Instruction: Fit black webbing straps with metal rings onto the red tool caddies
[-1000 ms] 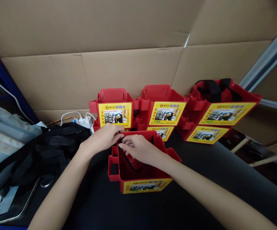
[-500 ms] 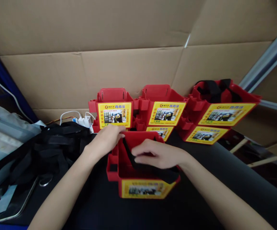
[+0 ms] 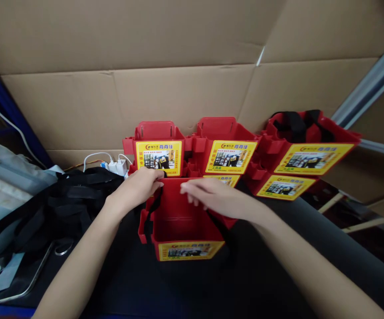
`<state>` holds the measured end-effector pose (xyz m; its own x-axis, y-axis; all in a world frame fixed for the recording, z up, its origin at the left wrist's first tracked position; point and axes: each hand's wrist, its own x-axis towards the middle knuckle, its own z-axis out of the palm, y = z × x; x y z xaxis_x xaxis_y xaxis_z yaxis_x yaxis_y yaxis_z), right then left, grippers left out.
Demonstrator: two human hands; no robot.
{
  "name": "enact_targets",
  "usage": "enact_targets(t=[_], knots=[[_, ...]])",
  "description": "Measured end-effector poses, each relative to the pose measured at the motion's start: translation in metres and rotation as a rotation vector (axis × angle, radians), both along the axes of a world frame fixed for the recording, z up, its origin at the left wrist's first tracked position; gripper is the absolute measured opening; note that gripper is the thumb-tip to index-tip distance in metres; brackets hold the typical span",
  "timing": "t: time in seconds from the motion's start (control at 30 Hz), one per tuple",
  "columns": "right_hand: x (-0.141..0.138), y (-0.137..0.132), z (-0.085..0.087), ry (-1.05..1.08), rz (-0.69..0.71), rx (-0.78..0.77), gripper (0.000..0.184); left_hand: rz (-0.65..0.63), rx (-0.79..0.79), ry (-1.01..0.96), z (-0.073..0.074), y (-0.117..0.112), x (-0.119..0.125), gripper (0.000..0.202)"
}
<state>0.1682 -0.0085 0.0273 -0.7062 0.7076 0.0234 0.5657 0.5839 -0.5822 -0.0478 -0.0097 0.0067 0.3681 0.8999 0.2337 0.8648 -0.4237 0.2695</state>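
A red plastic tool box (image 3: 175, 228) with a yellow picture label on its front stands in front of me, its inside facing up. My left hand (image 3: 143, 186) pinches a black strap (image 3: 156, 204) at the box's back left corner. The strap runs down along the left side, by the small side holder. My right hand (image 3: 211, 195) hovers over the back right of the box, fingers stretched to the left and somewhat apart, with nothing seen in them. Below it, another length of black strap hangs outside the right wall.
Behind stand stacked red boxes (image 3: 158, 157) with the same labels; the upper right box (image 3: 314, 146) has black straps in it. Black straps (image 3: 79, 199) lie heaped at left, near a white plug (image 3: 117, 167) and metal ring (image 3: 64, 249). A cardboard wall (image 3: 178, 93) closes the back.
My right hand has let go of the strap and moved up and back. The strap now hangs outside the box rather than across its opening. The box has shifted slightly left.
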Motion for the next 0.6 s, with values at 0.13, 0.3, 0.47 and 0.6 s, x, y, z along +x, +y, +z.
enact_targets(t=[0.13,0.3,0.47,0.6], knots=[[-0.046,0.004,-0.022,-0.08,-0.018,0.103,0.042,-0.04,-0.01,0.005,0.002,-0.004,0.002,0.013],[-0.063,0.015,-0.05,0.052,-0.12,-0.122,0.041,-0.1,-0.084,-0.034,0.004,-0.004,0.0,0.017],[-0.058,0.016,-0.051,0.123,-0.027,-0.071,0.022,-0.084,-0.077,-0.036,0.001,-0.002,0.001,0.014],[-0.028,-0.002,-0.011,0.051,0.44,-0.035,0.03,-0.01,0.027,-0.009,-0.002,0.0,0.003,0.012]])
